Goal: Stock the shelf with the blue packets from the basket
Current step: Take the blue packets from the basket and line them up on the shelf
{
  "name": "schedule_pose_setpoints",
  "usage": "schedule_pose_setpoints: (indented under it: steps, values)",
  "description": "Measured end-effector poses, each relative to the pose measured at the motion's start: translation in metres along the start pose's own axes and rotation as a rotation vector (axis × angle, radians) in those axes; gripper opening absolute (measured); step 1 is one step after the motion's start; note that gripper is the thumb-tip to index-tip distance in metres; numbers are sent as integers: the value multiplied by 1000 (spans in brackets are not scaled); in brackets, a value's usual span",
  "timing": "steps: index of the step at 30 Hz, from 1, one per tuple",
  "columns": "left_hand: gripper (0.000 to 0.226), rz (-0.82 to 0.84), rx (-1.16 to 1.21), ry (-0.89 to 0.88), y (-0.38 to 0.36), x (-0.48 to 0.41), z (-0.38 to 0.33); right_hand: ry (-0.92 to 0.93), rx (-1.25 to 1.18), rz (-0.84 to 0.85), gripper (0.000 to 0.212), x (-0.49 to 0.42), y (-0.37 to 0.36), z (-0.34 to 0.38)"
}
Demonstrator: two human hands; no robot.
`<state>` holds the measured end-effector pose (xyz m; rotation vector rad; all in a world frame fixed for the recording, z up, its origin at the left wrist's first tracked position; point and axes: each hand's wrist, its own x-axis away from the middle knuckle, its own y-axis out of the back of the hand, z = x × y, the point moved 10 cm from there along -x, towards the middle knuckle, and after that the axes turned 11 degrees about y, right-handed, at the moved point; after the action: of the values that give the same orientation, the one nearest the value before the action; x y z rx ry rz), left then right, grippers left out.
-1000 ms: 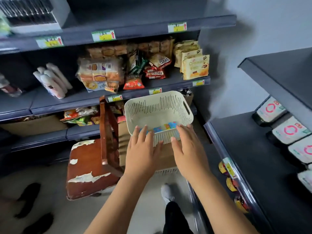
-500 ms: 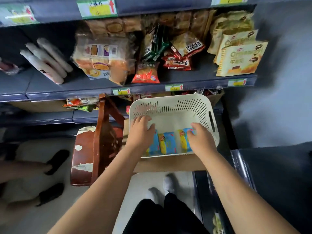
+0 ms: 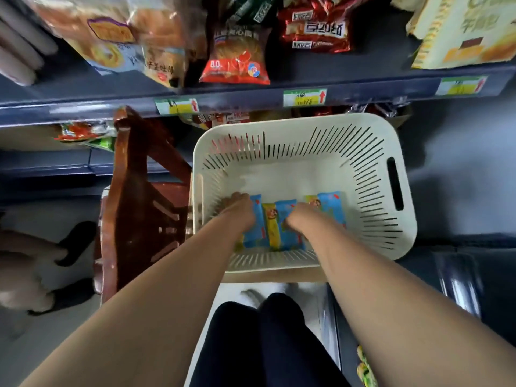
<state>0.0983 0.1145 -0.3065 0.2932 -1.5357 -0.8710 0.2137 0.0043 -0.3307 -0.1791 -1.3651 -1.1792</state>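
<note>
A person's left hand (image 3: 237,209) and right hand (image 3: 301,217) rest on blue packets (image 3: 284,209) lying side by side on the floor of a cream basket (image 3: 293,120). Their fingers are foreshortened (grip cannot be told). A stocked shelf (image 3: 251,97) stands just behind.

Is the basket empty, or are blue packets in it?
Not empty. Several blue packets lie on the floor of the basket, toward its near side, with the left hand and right hand down among them.
</note>
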Motion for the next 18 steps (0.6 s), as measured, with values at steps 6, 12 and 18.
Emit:
schedule_pose_setpoints:
  steps: [6,12,18]
  values:
    - [52,-70,-170,-43,-13,-19,-10,-43,70,270,32,-7,-20,-2]
    - [40,-50,-278,-192,-3,-10,-27,39,-183,3,34,7,4,3]
    - [27,-167,344,-265,63,57,-9,191,-614,-609,32,130,72,-13]
